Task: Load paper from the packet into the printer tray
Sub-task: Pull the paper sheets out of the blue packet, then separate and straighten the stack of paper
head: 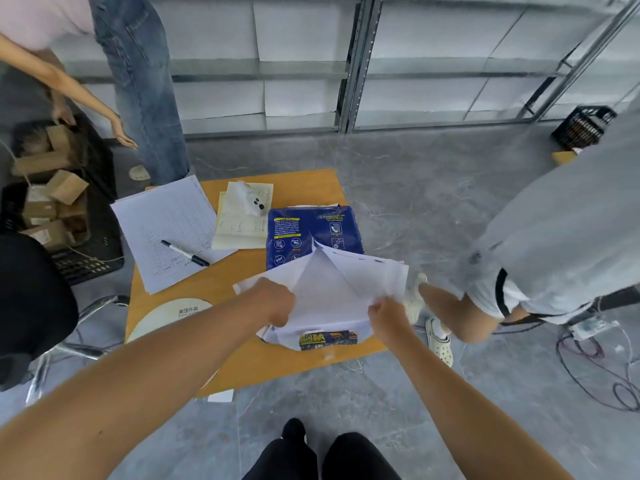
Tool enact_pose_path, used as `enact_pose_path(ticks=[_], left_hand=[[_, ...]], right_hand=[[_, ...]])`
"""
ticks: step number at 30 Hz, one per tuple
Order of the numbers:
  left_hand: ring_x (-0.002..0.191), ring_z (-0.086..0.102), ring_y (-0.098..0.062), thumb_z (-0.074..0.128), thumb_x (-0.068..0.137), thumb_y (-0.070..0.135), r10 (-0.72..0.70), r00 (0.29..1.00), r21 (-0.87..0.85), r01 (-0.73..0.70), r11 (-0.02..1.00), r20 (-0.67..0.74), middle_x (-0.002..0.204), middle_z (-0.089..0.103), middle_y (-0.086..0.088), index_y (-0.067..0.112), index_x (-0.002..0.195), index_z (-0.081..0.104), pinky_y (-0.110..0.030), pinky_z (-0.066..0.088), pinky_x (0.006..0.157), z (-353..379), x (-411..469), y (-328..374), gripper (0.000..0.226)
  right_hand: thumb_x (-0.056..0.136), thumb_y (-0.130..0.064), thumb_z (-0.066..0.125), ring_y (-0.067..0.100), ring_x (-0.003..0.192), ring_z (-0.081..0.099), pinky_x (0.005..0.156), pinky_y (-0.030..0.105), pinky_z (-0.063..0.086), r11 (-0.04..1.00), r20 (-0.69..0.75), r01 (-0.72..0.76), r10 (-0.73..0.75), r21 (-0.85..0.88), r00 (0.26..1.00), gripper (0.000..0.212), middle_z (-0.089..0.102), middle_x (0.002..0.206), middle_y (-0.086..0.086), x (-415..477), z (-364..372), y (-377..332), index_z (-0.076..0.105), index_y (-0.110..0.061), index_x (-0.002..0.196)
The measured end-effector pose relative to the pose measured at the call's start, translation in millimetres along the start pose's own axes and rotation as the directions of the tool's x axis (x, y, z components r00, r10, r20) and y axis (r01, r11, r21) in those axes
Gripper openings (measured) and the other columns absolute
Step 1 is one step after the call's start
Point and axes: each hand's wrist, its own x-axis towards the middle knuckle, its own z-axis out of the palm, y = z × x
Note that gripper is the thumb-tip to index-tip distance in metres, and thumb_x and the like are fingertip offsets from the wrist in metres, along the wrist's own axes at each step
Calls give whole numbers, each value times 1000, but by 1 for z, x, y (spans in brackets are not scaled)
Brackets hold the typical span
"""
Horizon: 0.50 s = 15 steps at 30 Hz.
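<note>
A blue paper packet (pixel 304 233) lies on the right side of a small orange table (pixel 239 362). Its white wrapper flaps (pixel 332 289) are pulled up and apart at the near end. My left hand (pixel 275 301) grips the left flap. On the right flap my right hand (pixel 386 315) is closed. A strip of the packet's printed label (pixel 327 339) shows below my hands, with white sheet edges beside it. No printer or tray is in view.
A printed form (pixel 166 230) with a black marker (pixel 185 253) lies at the table's left, yellow papers (pixel 239 223) in the middle, a round white lid (pixel 166 318) near the front left. One person stands at the far left, another bends close on the right. Crates of boxes (pixel 52 202) sit left; cables (pixel 606 368) trail right.
</note>
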Motion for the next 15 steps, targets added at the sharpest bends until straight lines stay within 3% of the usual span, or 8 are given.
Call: enact_pose_path(ticks=[3,6,8,10,12,15], left_hand=[[95,66,-28,45,93,10,-85,993,-141,72,987,-85,109,69,-9,9,114,64,-33,42,69,22,-1,2,28],[103,65,-30,45,94,12,-222,973,-325,191,926,-60,115,65,-10,7,119,60,-36,52,80,47,-7,9,30],[109,61,-31,44,96,14,-268,961,-414,214,885,-76,118,57,-10,7,123,57,-41,54,88,62,-13,17,31],[107,59,-29,45,95,14,-344,932,-557,226,799,-117,111,53,-11,5,121,57,-40,53,88,71,-18,23,30],[100,57,-28,46,93,14,-410,904,-684,221,695,-125,105,53,-11,3,116,59,-38,52,86,79,-20,31,28],[97,56,-29,41,93,13,-557,823,-849,215,483,-108,111,52,-11,2,108,61,-41,54,82,88,-20,45,27]], right_hand=[[89,-12,49,35,84,67,66,31,48,993,-25,-50,53,109,998,29,71,89,24,3,0,2,70,8,89],[86,-11,54,27,63,57,47,24,36,979,-9,-102,105,176,994,25,64,70,16,-1,0,2,68,6,75],[83,-8,57,23,54,51,43,22,32,963,-3,-131,135,234,991,23,57,61,12,-2,0,1,61,-1,61],[81,-6,59,26,60,58,48,25,41,946,-24,-139,153,293,988,19,66,67,16,-2,0,0,66,0,64],[79,-6,62,32,71,70,63,35,57,925,-43,-144,170,351,985,16,74,75,18,-2,0,2,72,0,68],[75,0,64,34,76,74,77,43,60,883,-43,-130,167,450,985,24,72,69,12,-6,-1,9,64,-15,56]])
